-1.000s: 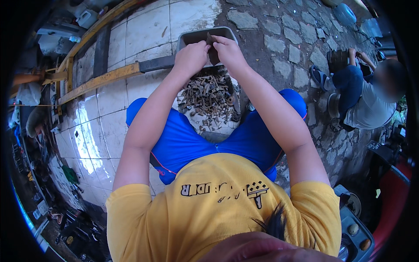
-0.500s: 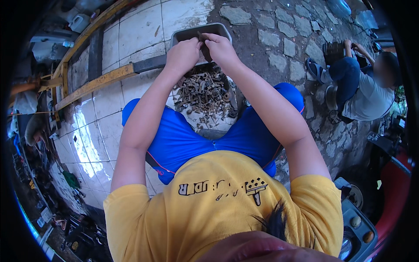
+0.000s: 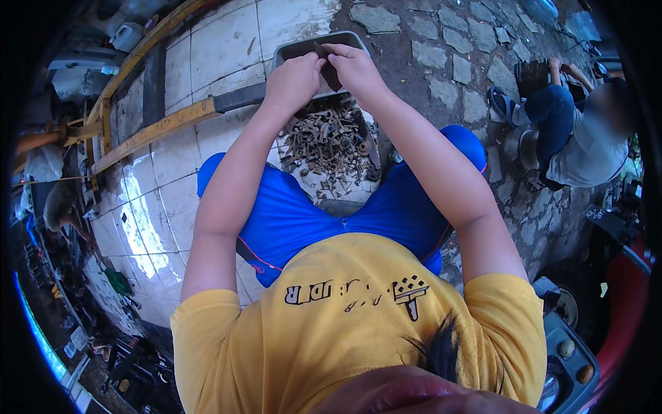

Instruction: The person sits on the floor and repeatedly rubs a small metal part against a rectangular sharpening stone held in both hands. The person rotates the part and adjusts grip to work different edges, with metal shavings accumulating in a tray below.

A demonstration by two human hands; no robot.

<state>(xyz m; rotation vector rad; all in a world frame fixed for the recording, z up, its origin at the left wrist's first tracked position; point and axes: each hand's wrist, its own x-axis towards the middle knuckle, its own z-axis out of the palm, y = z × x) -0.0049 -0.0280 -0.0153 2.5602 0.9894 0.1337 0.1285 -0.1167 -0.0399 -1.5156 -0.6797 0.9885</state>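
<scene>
At the upper middle, my left hand (image 3: pixel 292 83) and my right hand (image 3: pixel 357 77) are both closed on a dark brown, flat piece (image 3: pixel 329 76), held between them over a grey plastic tub (image 3: pixel 347 37). The inside of the tub is mostly hidden by the hands and the piece. Just below, between my blue-clad knees, lies a heap of small dirty metal parts (image 3: pixel 324 138), bolts and rings among them, on a pale, stained surface.
A yellow and dark beam frame (image 3: pixel 148 134) crosses white tiles on the left, near cluttered gear. Cobbled ground (image 3: pixel 452 65) is on the right, where another person (image 3: pixel 586 138) sits working with both hands. A red vehicle (image 3: pixel 620 331) stands at the lower right.
The view has shifted slightly, so the scene sits higher in the frame. Both hands still grip the brown piece over the tub, with only slight movement of the fingers.
</scene>
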